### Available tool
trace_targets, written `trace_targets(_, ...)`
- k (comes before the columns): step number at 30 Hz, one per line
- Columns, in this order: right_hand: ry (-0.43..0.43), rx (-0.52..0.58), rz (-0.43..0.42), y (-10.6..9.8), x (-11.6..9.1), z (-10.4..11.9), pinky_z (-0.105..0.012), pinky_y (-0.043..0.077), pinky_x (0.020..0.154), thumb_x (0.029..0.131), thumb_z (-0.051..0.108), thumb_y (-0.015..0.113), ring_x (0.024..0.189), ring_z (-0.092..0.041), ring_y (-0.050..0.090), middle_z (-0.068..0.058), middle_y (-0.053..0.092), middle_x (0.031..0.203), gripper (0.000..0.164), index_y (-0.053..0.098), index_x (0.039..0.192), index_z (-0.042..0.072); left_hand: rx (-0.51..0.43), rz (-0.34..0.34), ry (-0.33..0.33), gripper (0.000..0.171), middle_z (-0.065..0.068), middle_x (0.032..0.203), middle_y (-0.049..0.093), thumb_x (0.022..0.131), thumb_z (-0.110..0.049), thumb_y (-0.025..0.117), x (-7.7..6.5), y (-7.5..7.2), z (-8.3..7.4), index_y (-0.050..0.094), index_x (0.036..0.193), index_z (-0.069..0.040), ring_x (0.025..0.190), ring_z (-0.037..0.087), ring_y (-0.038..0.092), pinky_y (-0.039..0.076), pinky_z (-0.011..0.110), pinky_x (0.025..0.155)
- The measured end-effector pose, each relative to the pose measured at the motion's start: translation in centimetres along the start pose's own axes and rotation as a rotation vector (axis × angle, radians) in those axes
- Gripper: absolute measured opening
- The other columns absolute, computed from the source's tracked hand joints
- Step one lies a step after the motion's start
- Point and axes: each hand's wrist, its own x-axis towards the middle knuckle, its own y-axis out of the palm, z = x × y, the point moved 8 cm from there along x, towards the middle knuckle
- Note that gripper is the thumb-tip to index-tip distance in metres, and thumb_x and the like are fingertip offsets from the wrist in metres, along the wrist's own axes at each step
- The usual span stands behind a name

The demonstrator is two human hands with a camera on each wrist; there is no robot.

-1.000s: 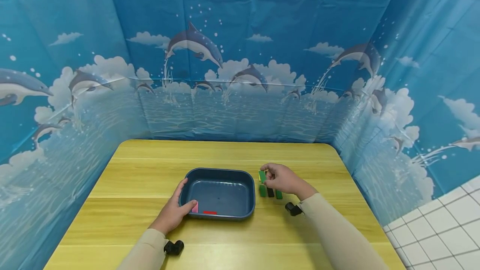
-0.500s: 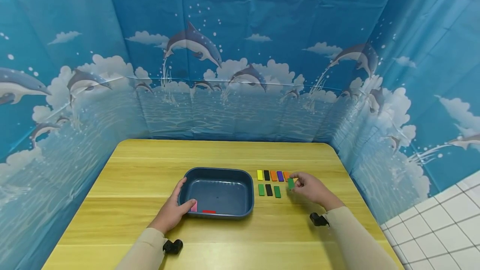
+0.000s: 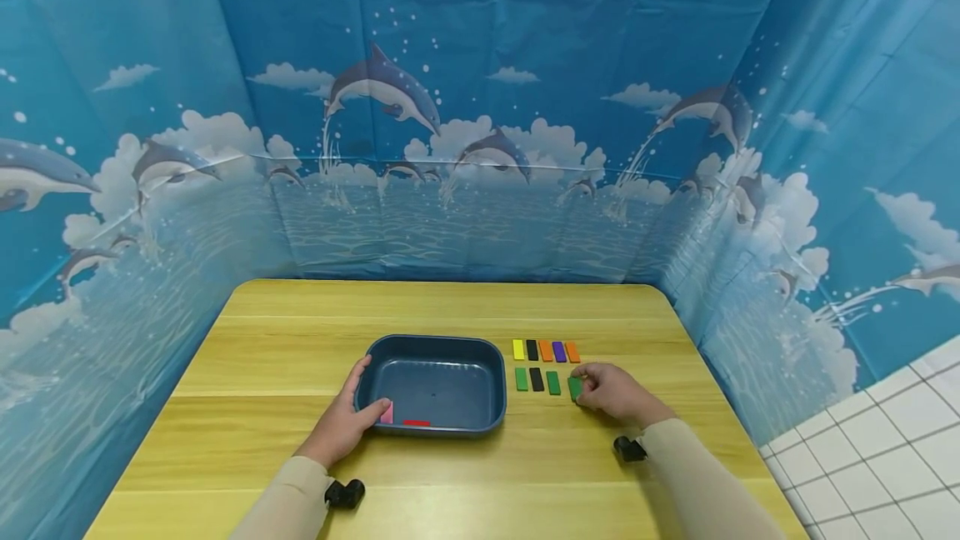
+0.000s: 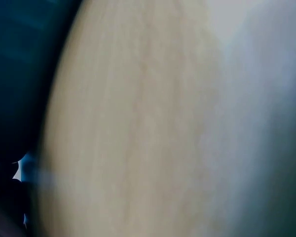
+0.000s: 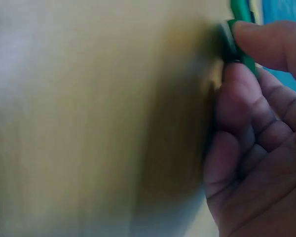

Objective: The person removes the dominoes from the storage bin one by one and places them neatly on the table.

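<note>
My left hand (image 3: 341, 426) holds the left side of a dark blue plastic basin (image 3: 498, 422), thumb over the rim and fingers along the outer wall. Inside the basin, a pink block (image 3: 387, 412) stands by the thumb and a red block (image 3: 417, 423) lies along the front wall. To the right, my right hand (image 3: 617, 392) pinches a green domino-like block (image 3: 575, 388) at the right end of the nearer row. In the right wrist view, thumb and fingertip grip the green block at the upper right. The left wrist view is blurred.
A farther row runs yellow (image 3: 518, 349), black (image 3: 532, 350), orange (image 3: 546, 351), purple (image 3: 559, 352), orange (image 3: 573, 352). Nearer lie a green block (image 3: 521, 379), a black one (image 3: 536, 379) and another green one (image 3: 553, 382). A dolphin-print curtain (image 3: 450, 215) rises behind the wooden table (image 3: 450, 490).
My right hand has moved from above the left end of the rows to their right end, bringing the green block down beside the nearer row. The left hand stays on the basin.
</note>
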Motion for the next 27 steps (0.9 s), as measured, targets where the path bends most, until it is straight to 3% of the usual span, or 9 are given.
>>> trace_targets(16, 0.036, -0.084, -0.066, 0.68, 0.84, -0.15, -0.026, 0.038, 0.053, 0.082, 0.015, 0.068, 0.054, -0.012, 0.045, -0.001, 0.055, 0.072, 0.043, 0.056, 0.123, 0.011, 0.001, -0.003, 0.01, 0.077, -0.004, 0.156, 0.009, 0.084, -0.051, 0.061, -0.07, -0.14, -0.15, 0.008, 0.141, -0.054, 0.141, 0.037, 0.016, 0.019, 0.067, 0.103)
trace_targets(21, 0.022, -0.058, -0.055, 0.76, 0.81, -0.32, -0.026, 0.04, 0.052, 0.082, 0.018, 0.069, 0.055, -0.012, 0.046, -0.002, 0.056, 0.073, 0.047, 0.054, 0.126, 0.011, -0.01, -0.001, 0.01, 0.078, -0.004, 0.156, 0.009, 0.084, -0.05, 0.061, -0.14, -0.1, -0.15, 0.009, 0.141, -0.052, 0.141, 0.037, 0.015, 0.019, 0.067, 0.104)
trace_targets(27, 0.059, 0.052, -0.086, 0.1, 0.56, -0.87, -0.029, 0.04, 0.049, 0.08, 0.021, 0.071, 0.054, -0.016, 0.047, -0.006, 0.055, 0.072, 0.049, 0.051, 0.124, 0.011, -0.01, -0.003, 0.013, 0.078, -0.004, 0.156, 0.01, 0.084, -0.05, 0.061, -0.08, -0.03, -0.09, 0.009, 0.142, -0.052, 0.141, 0.036, 0.015, 0.019, 0.067, 0.104)
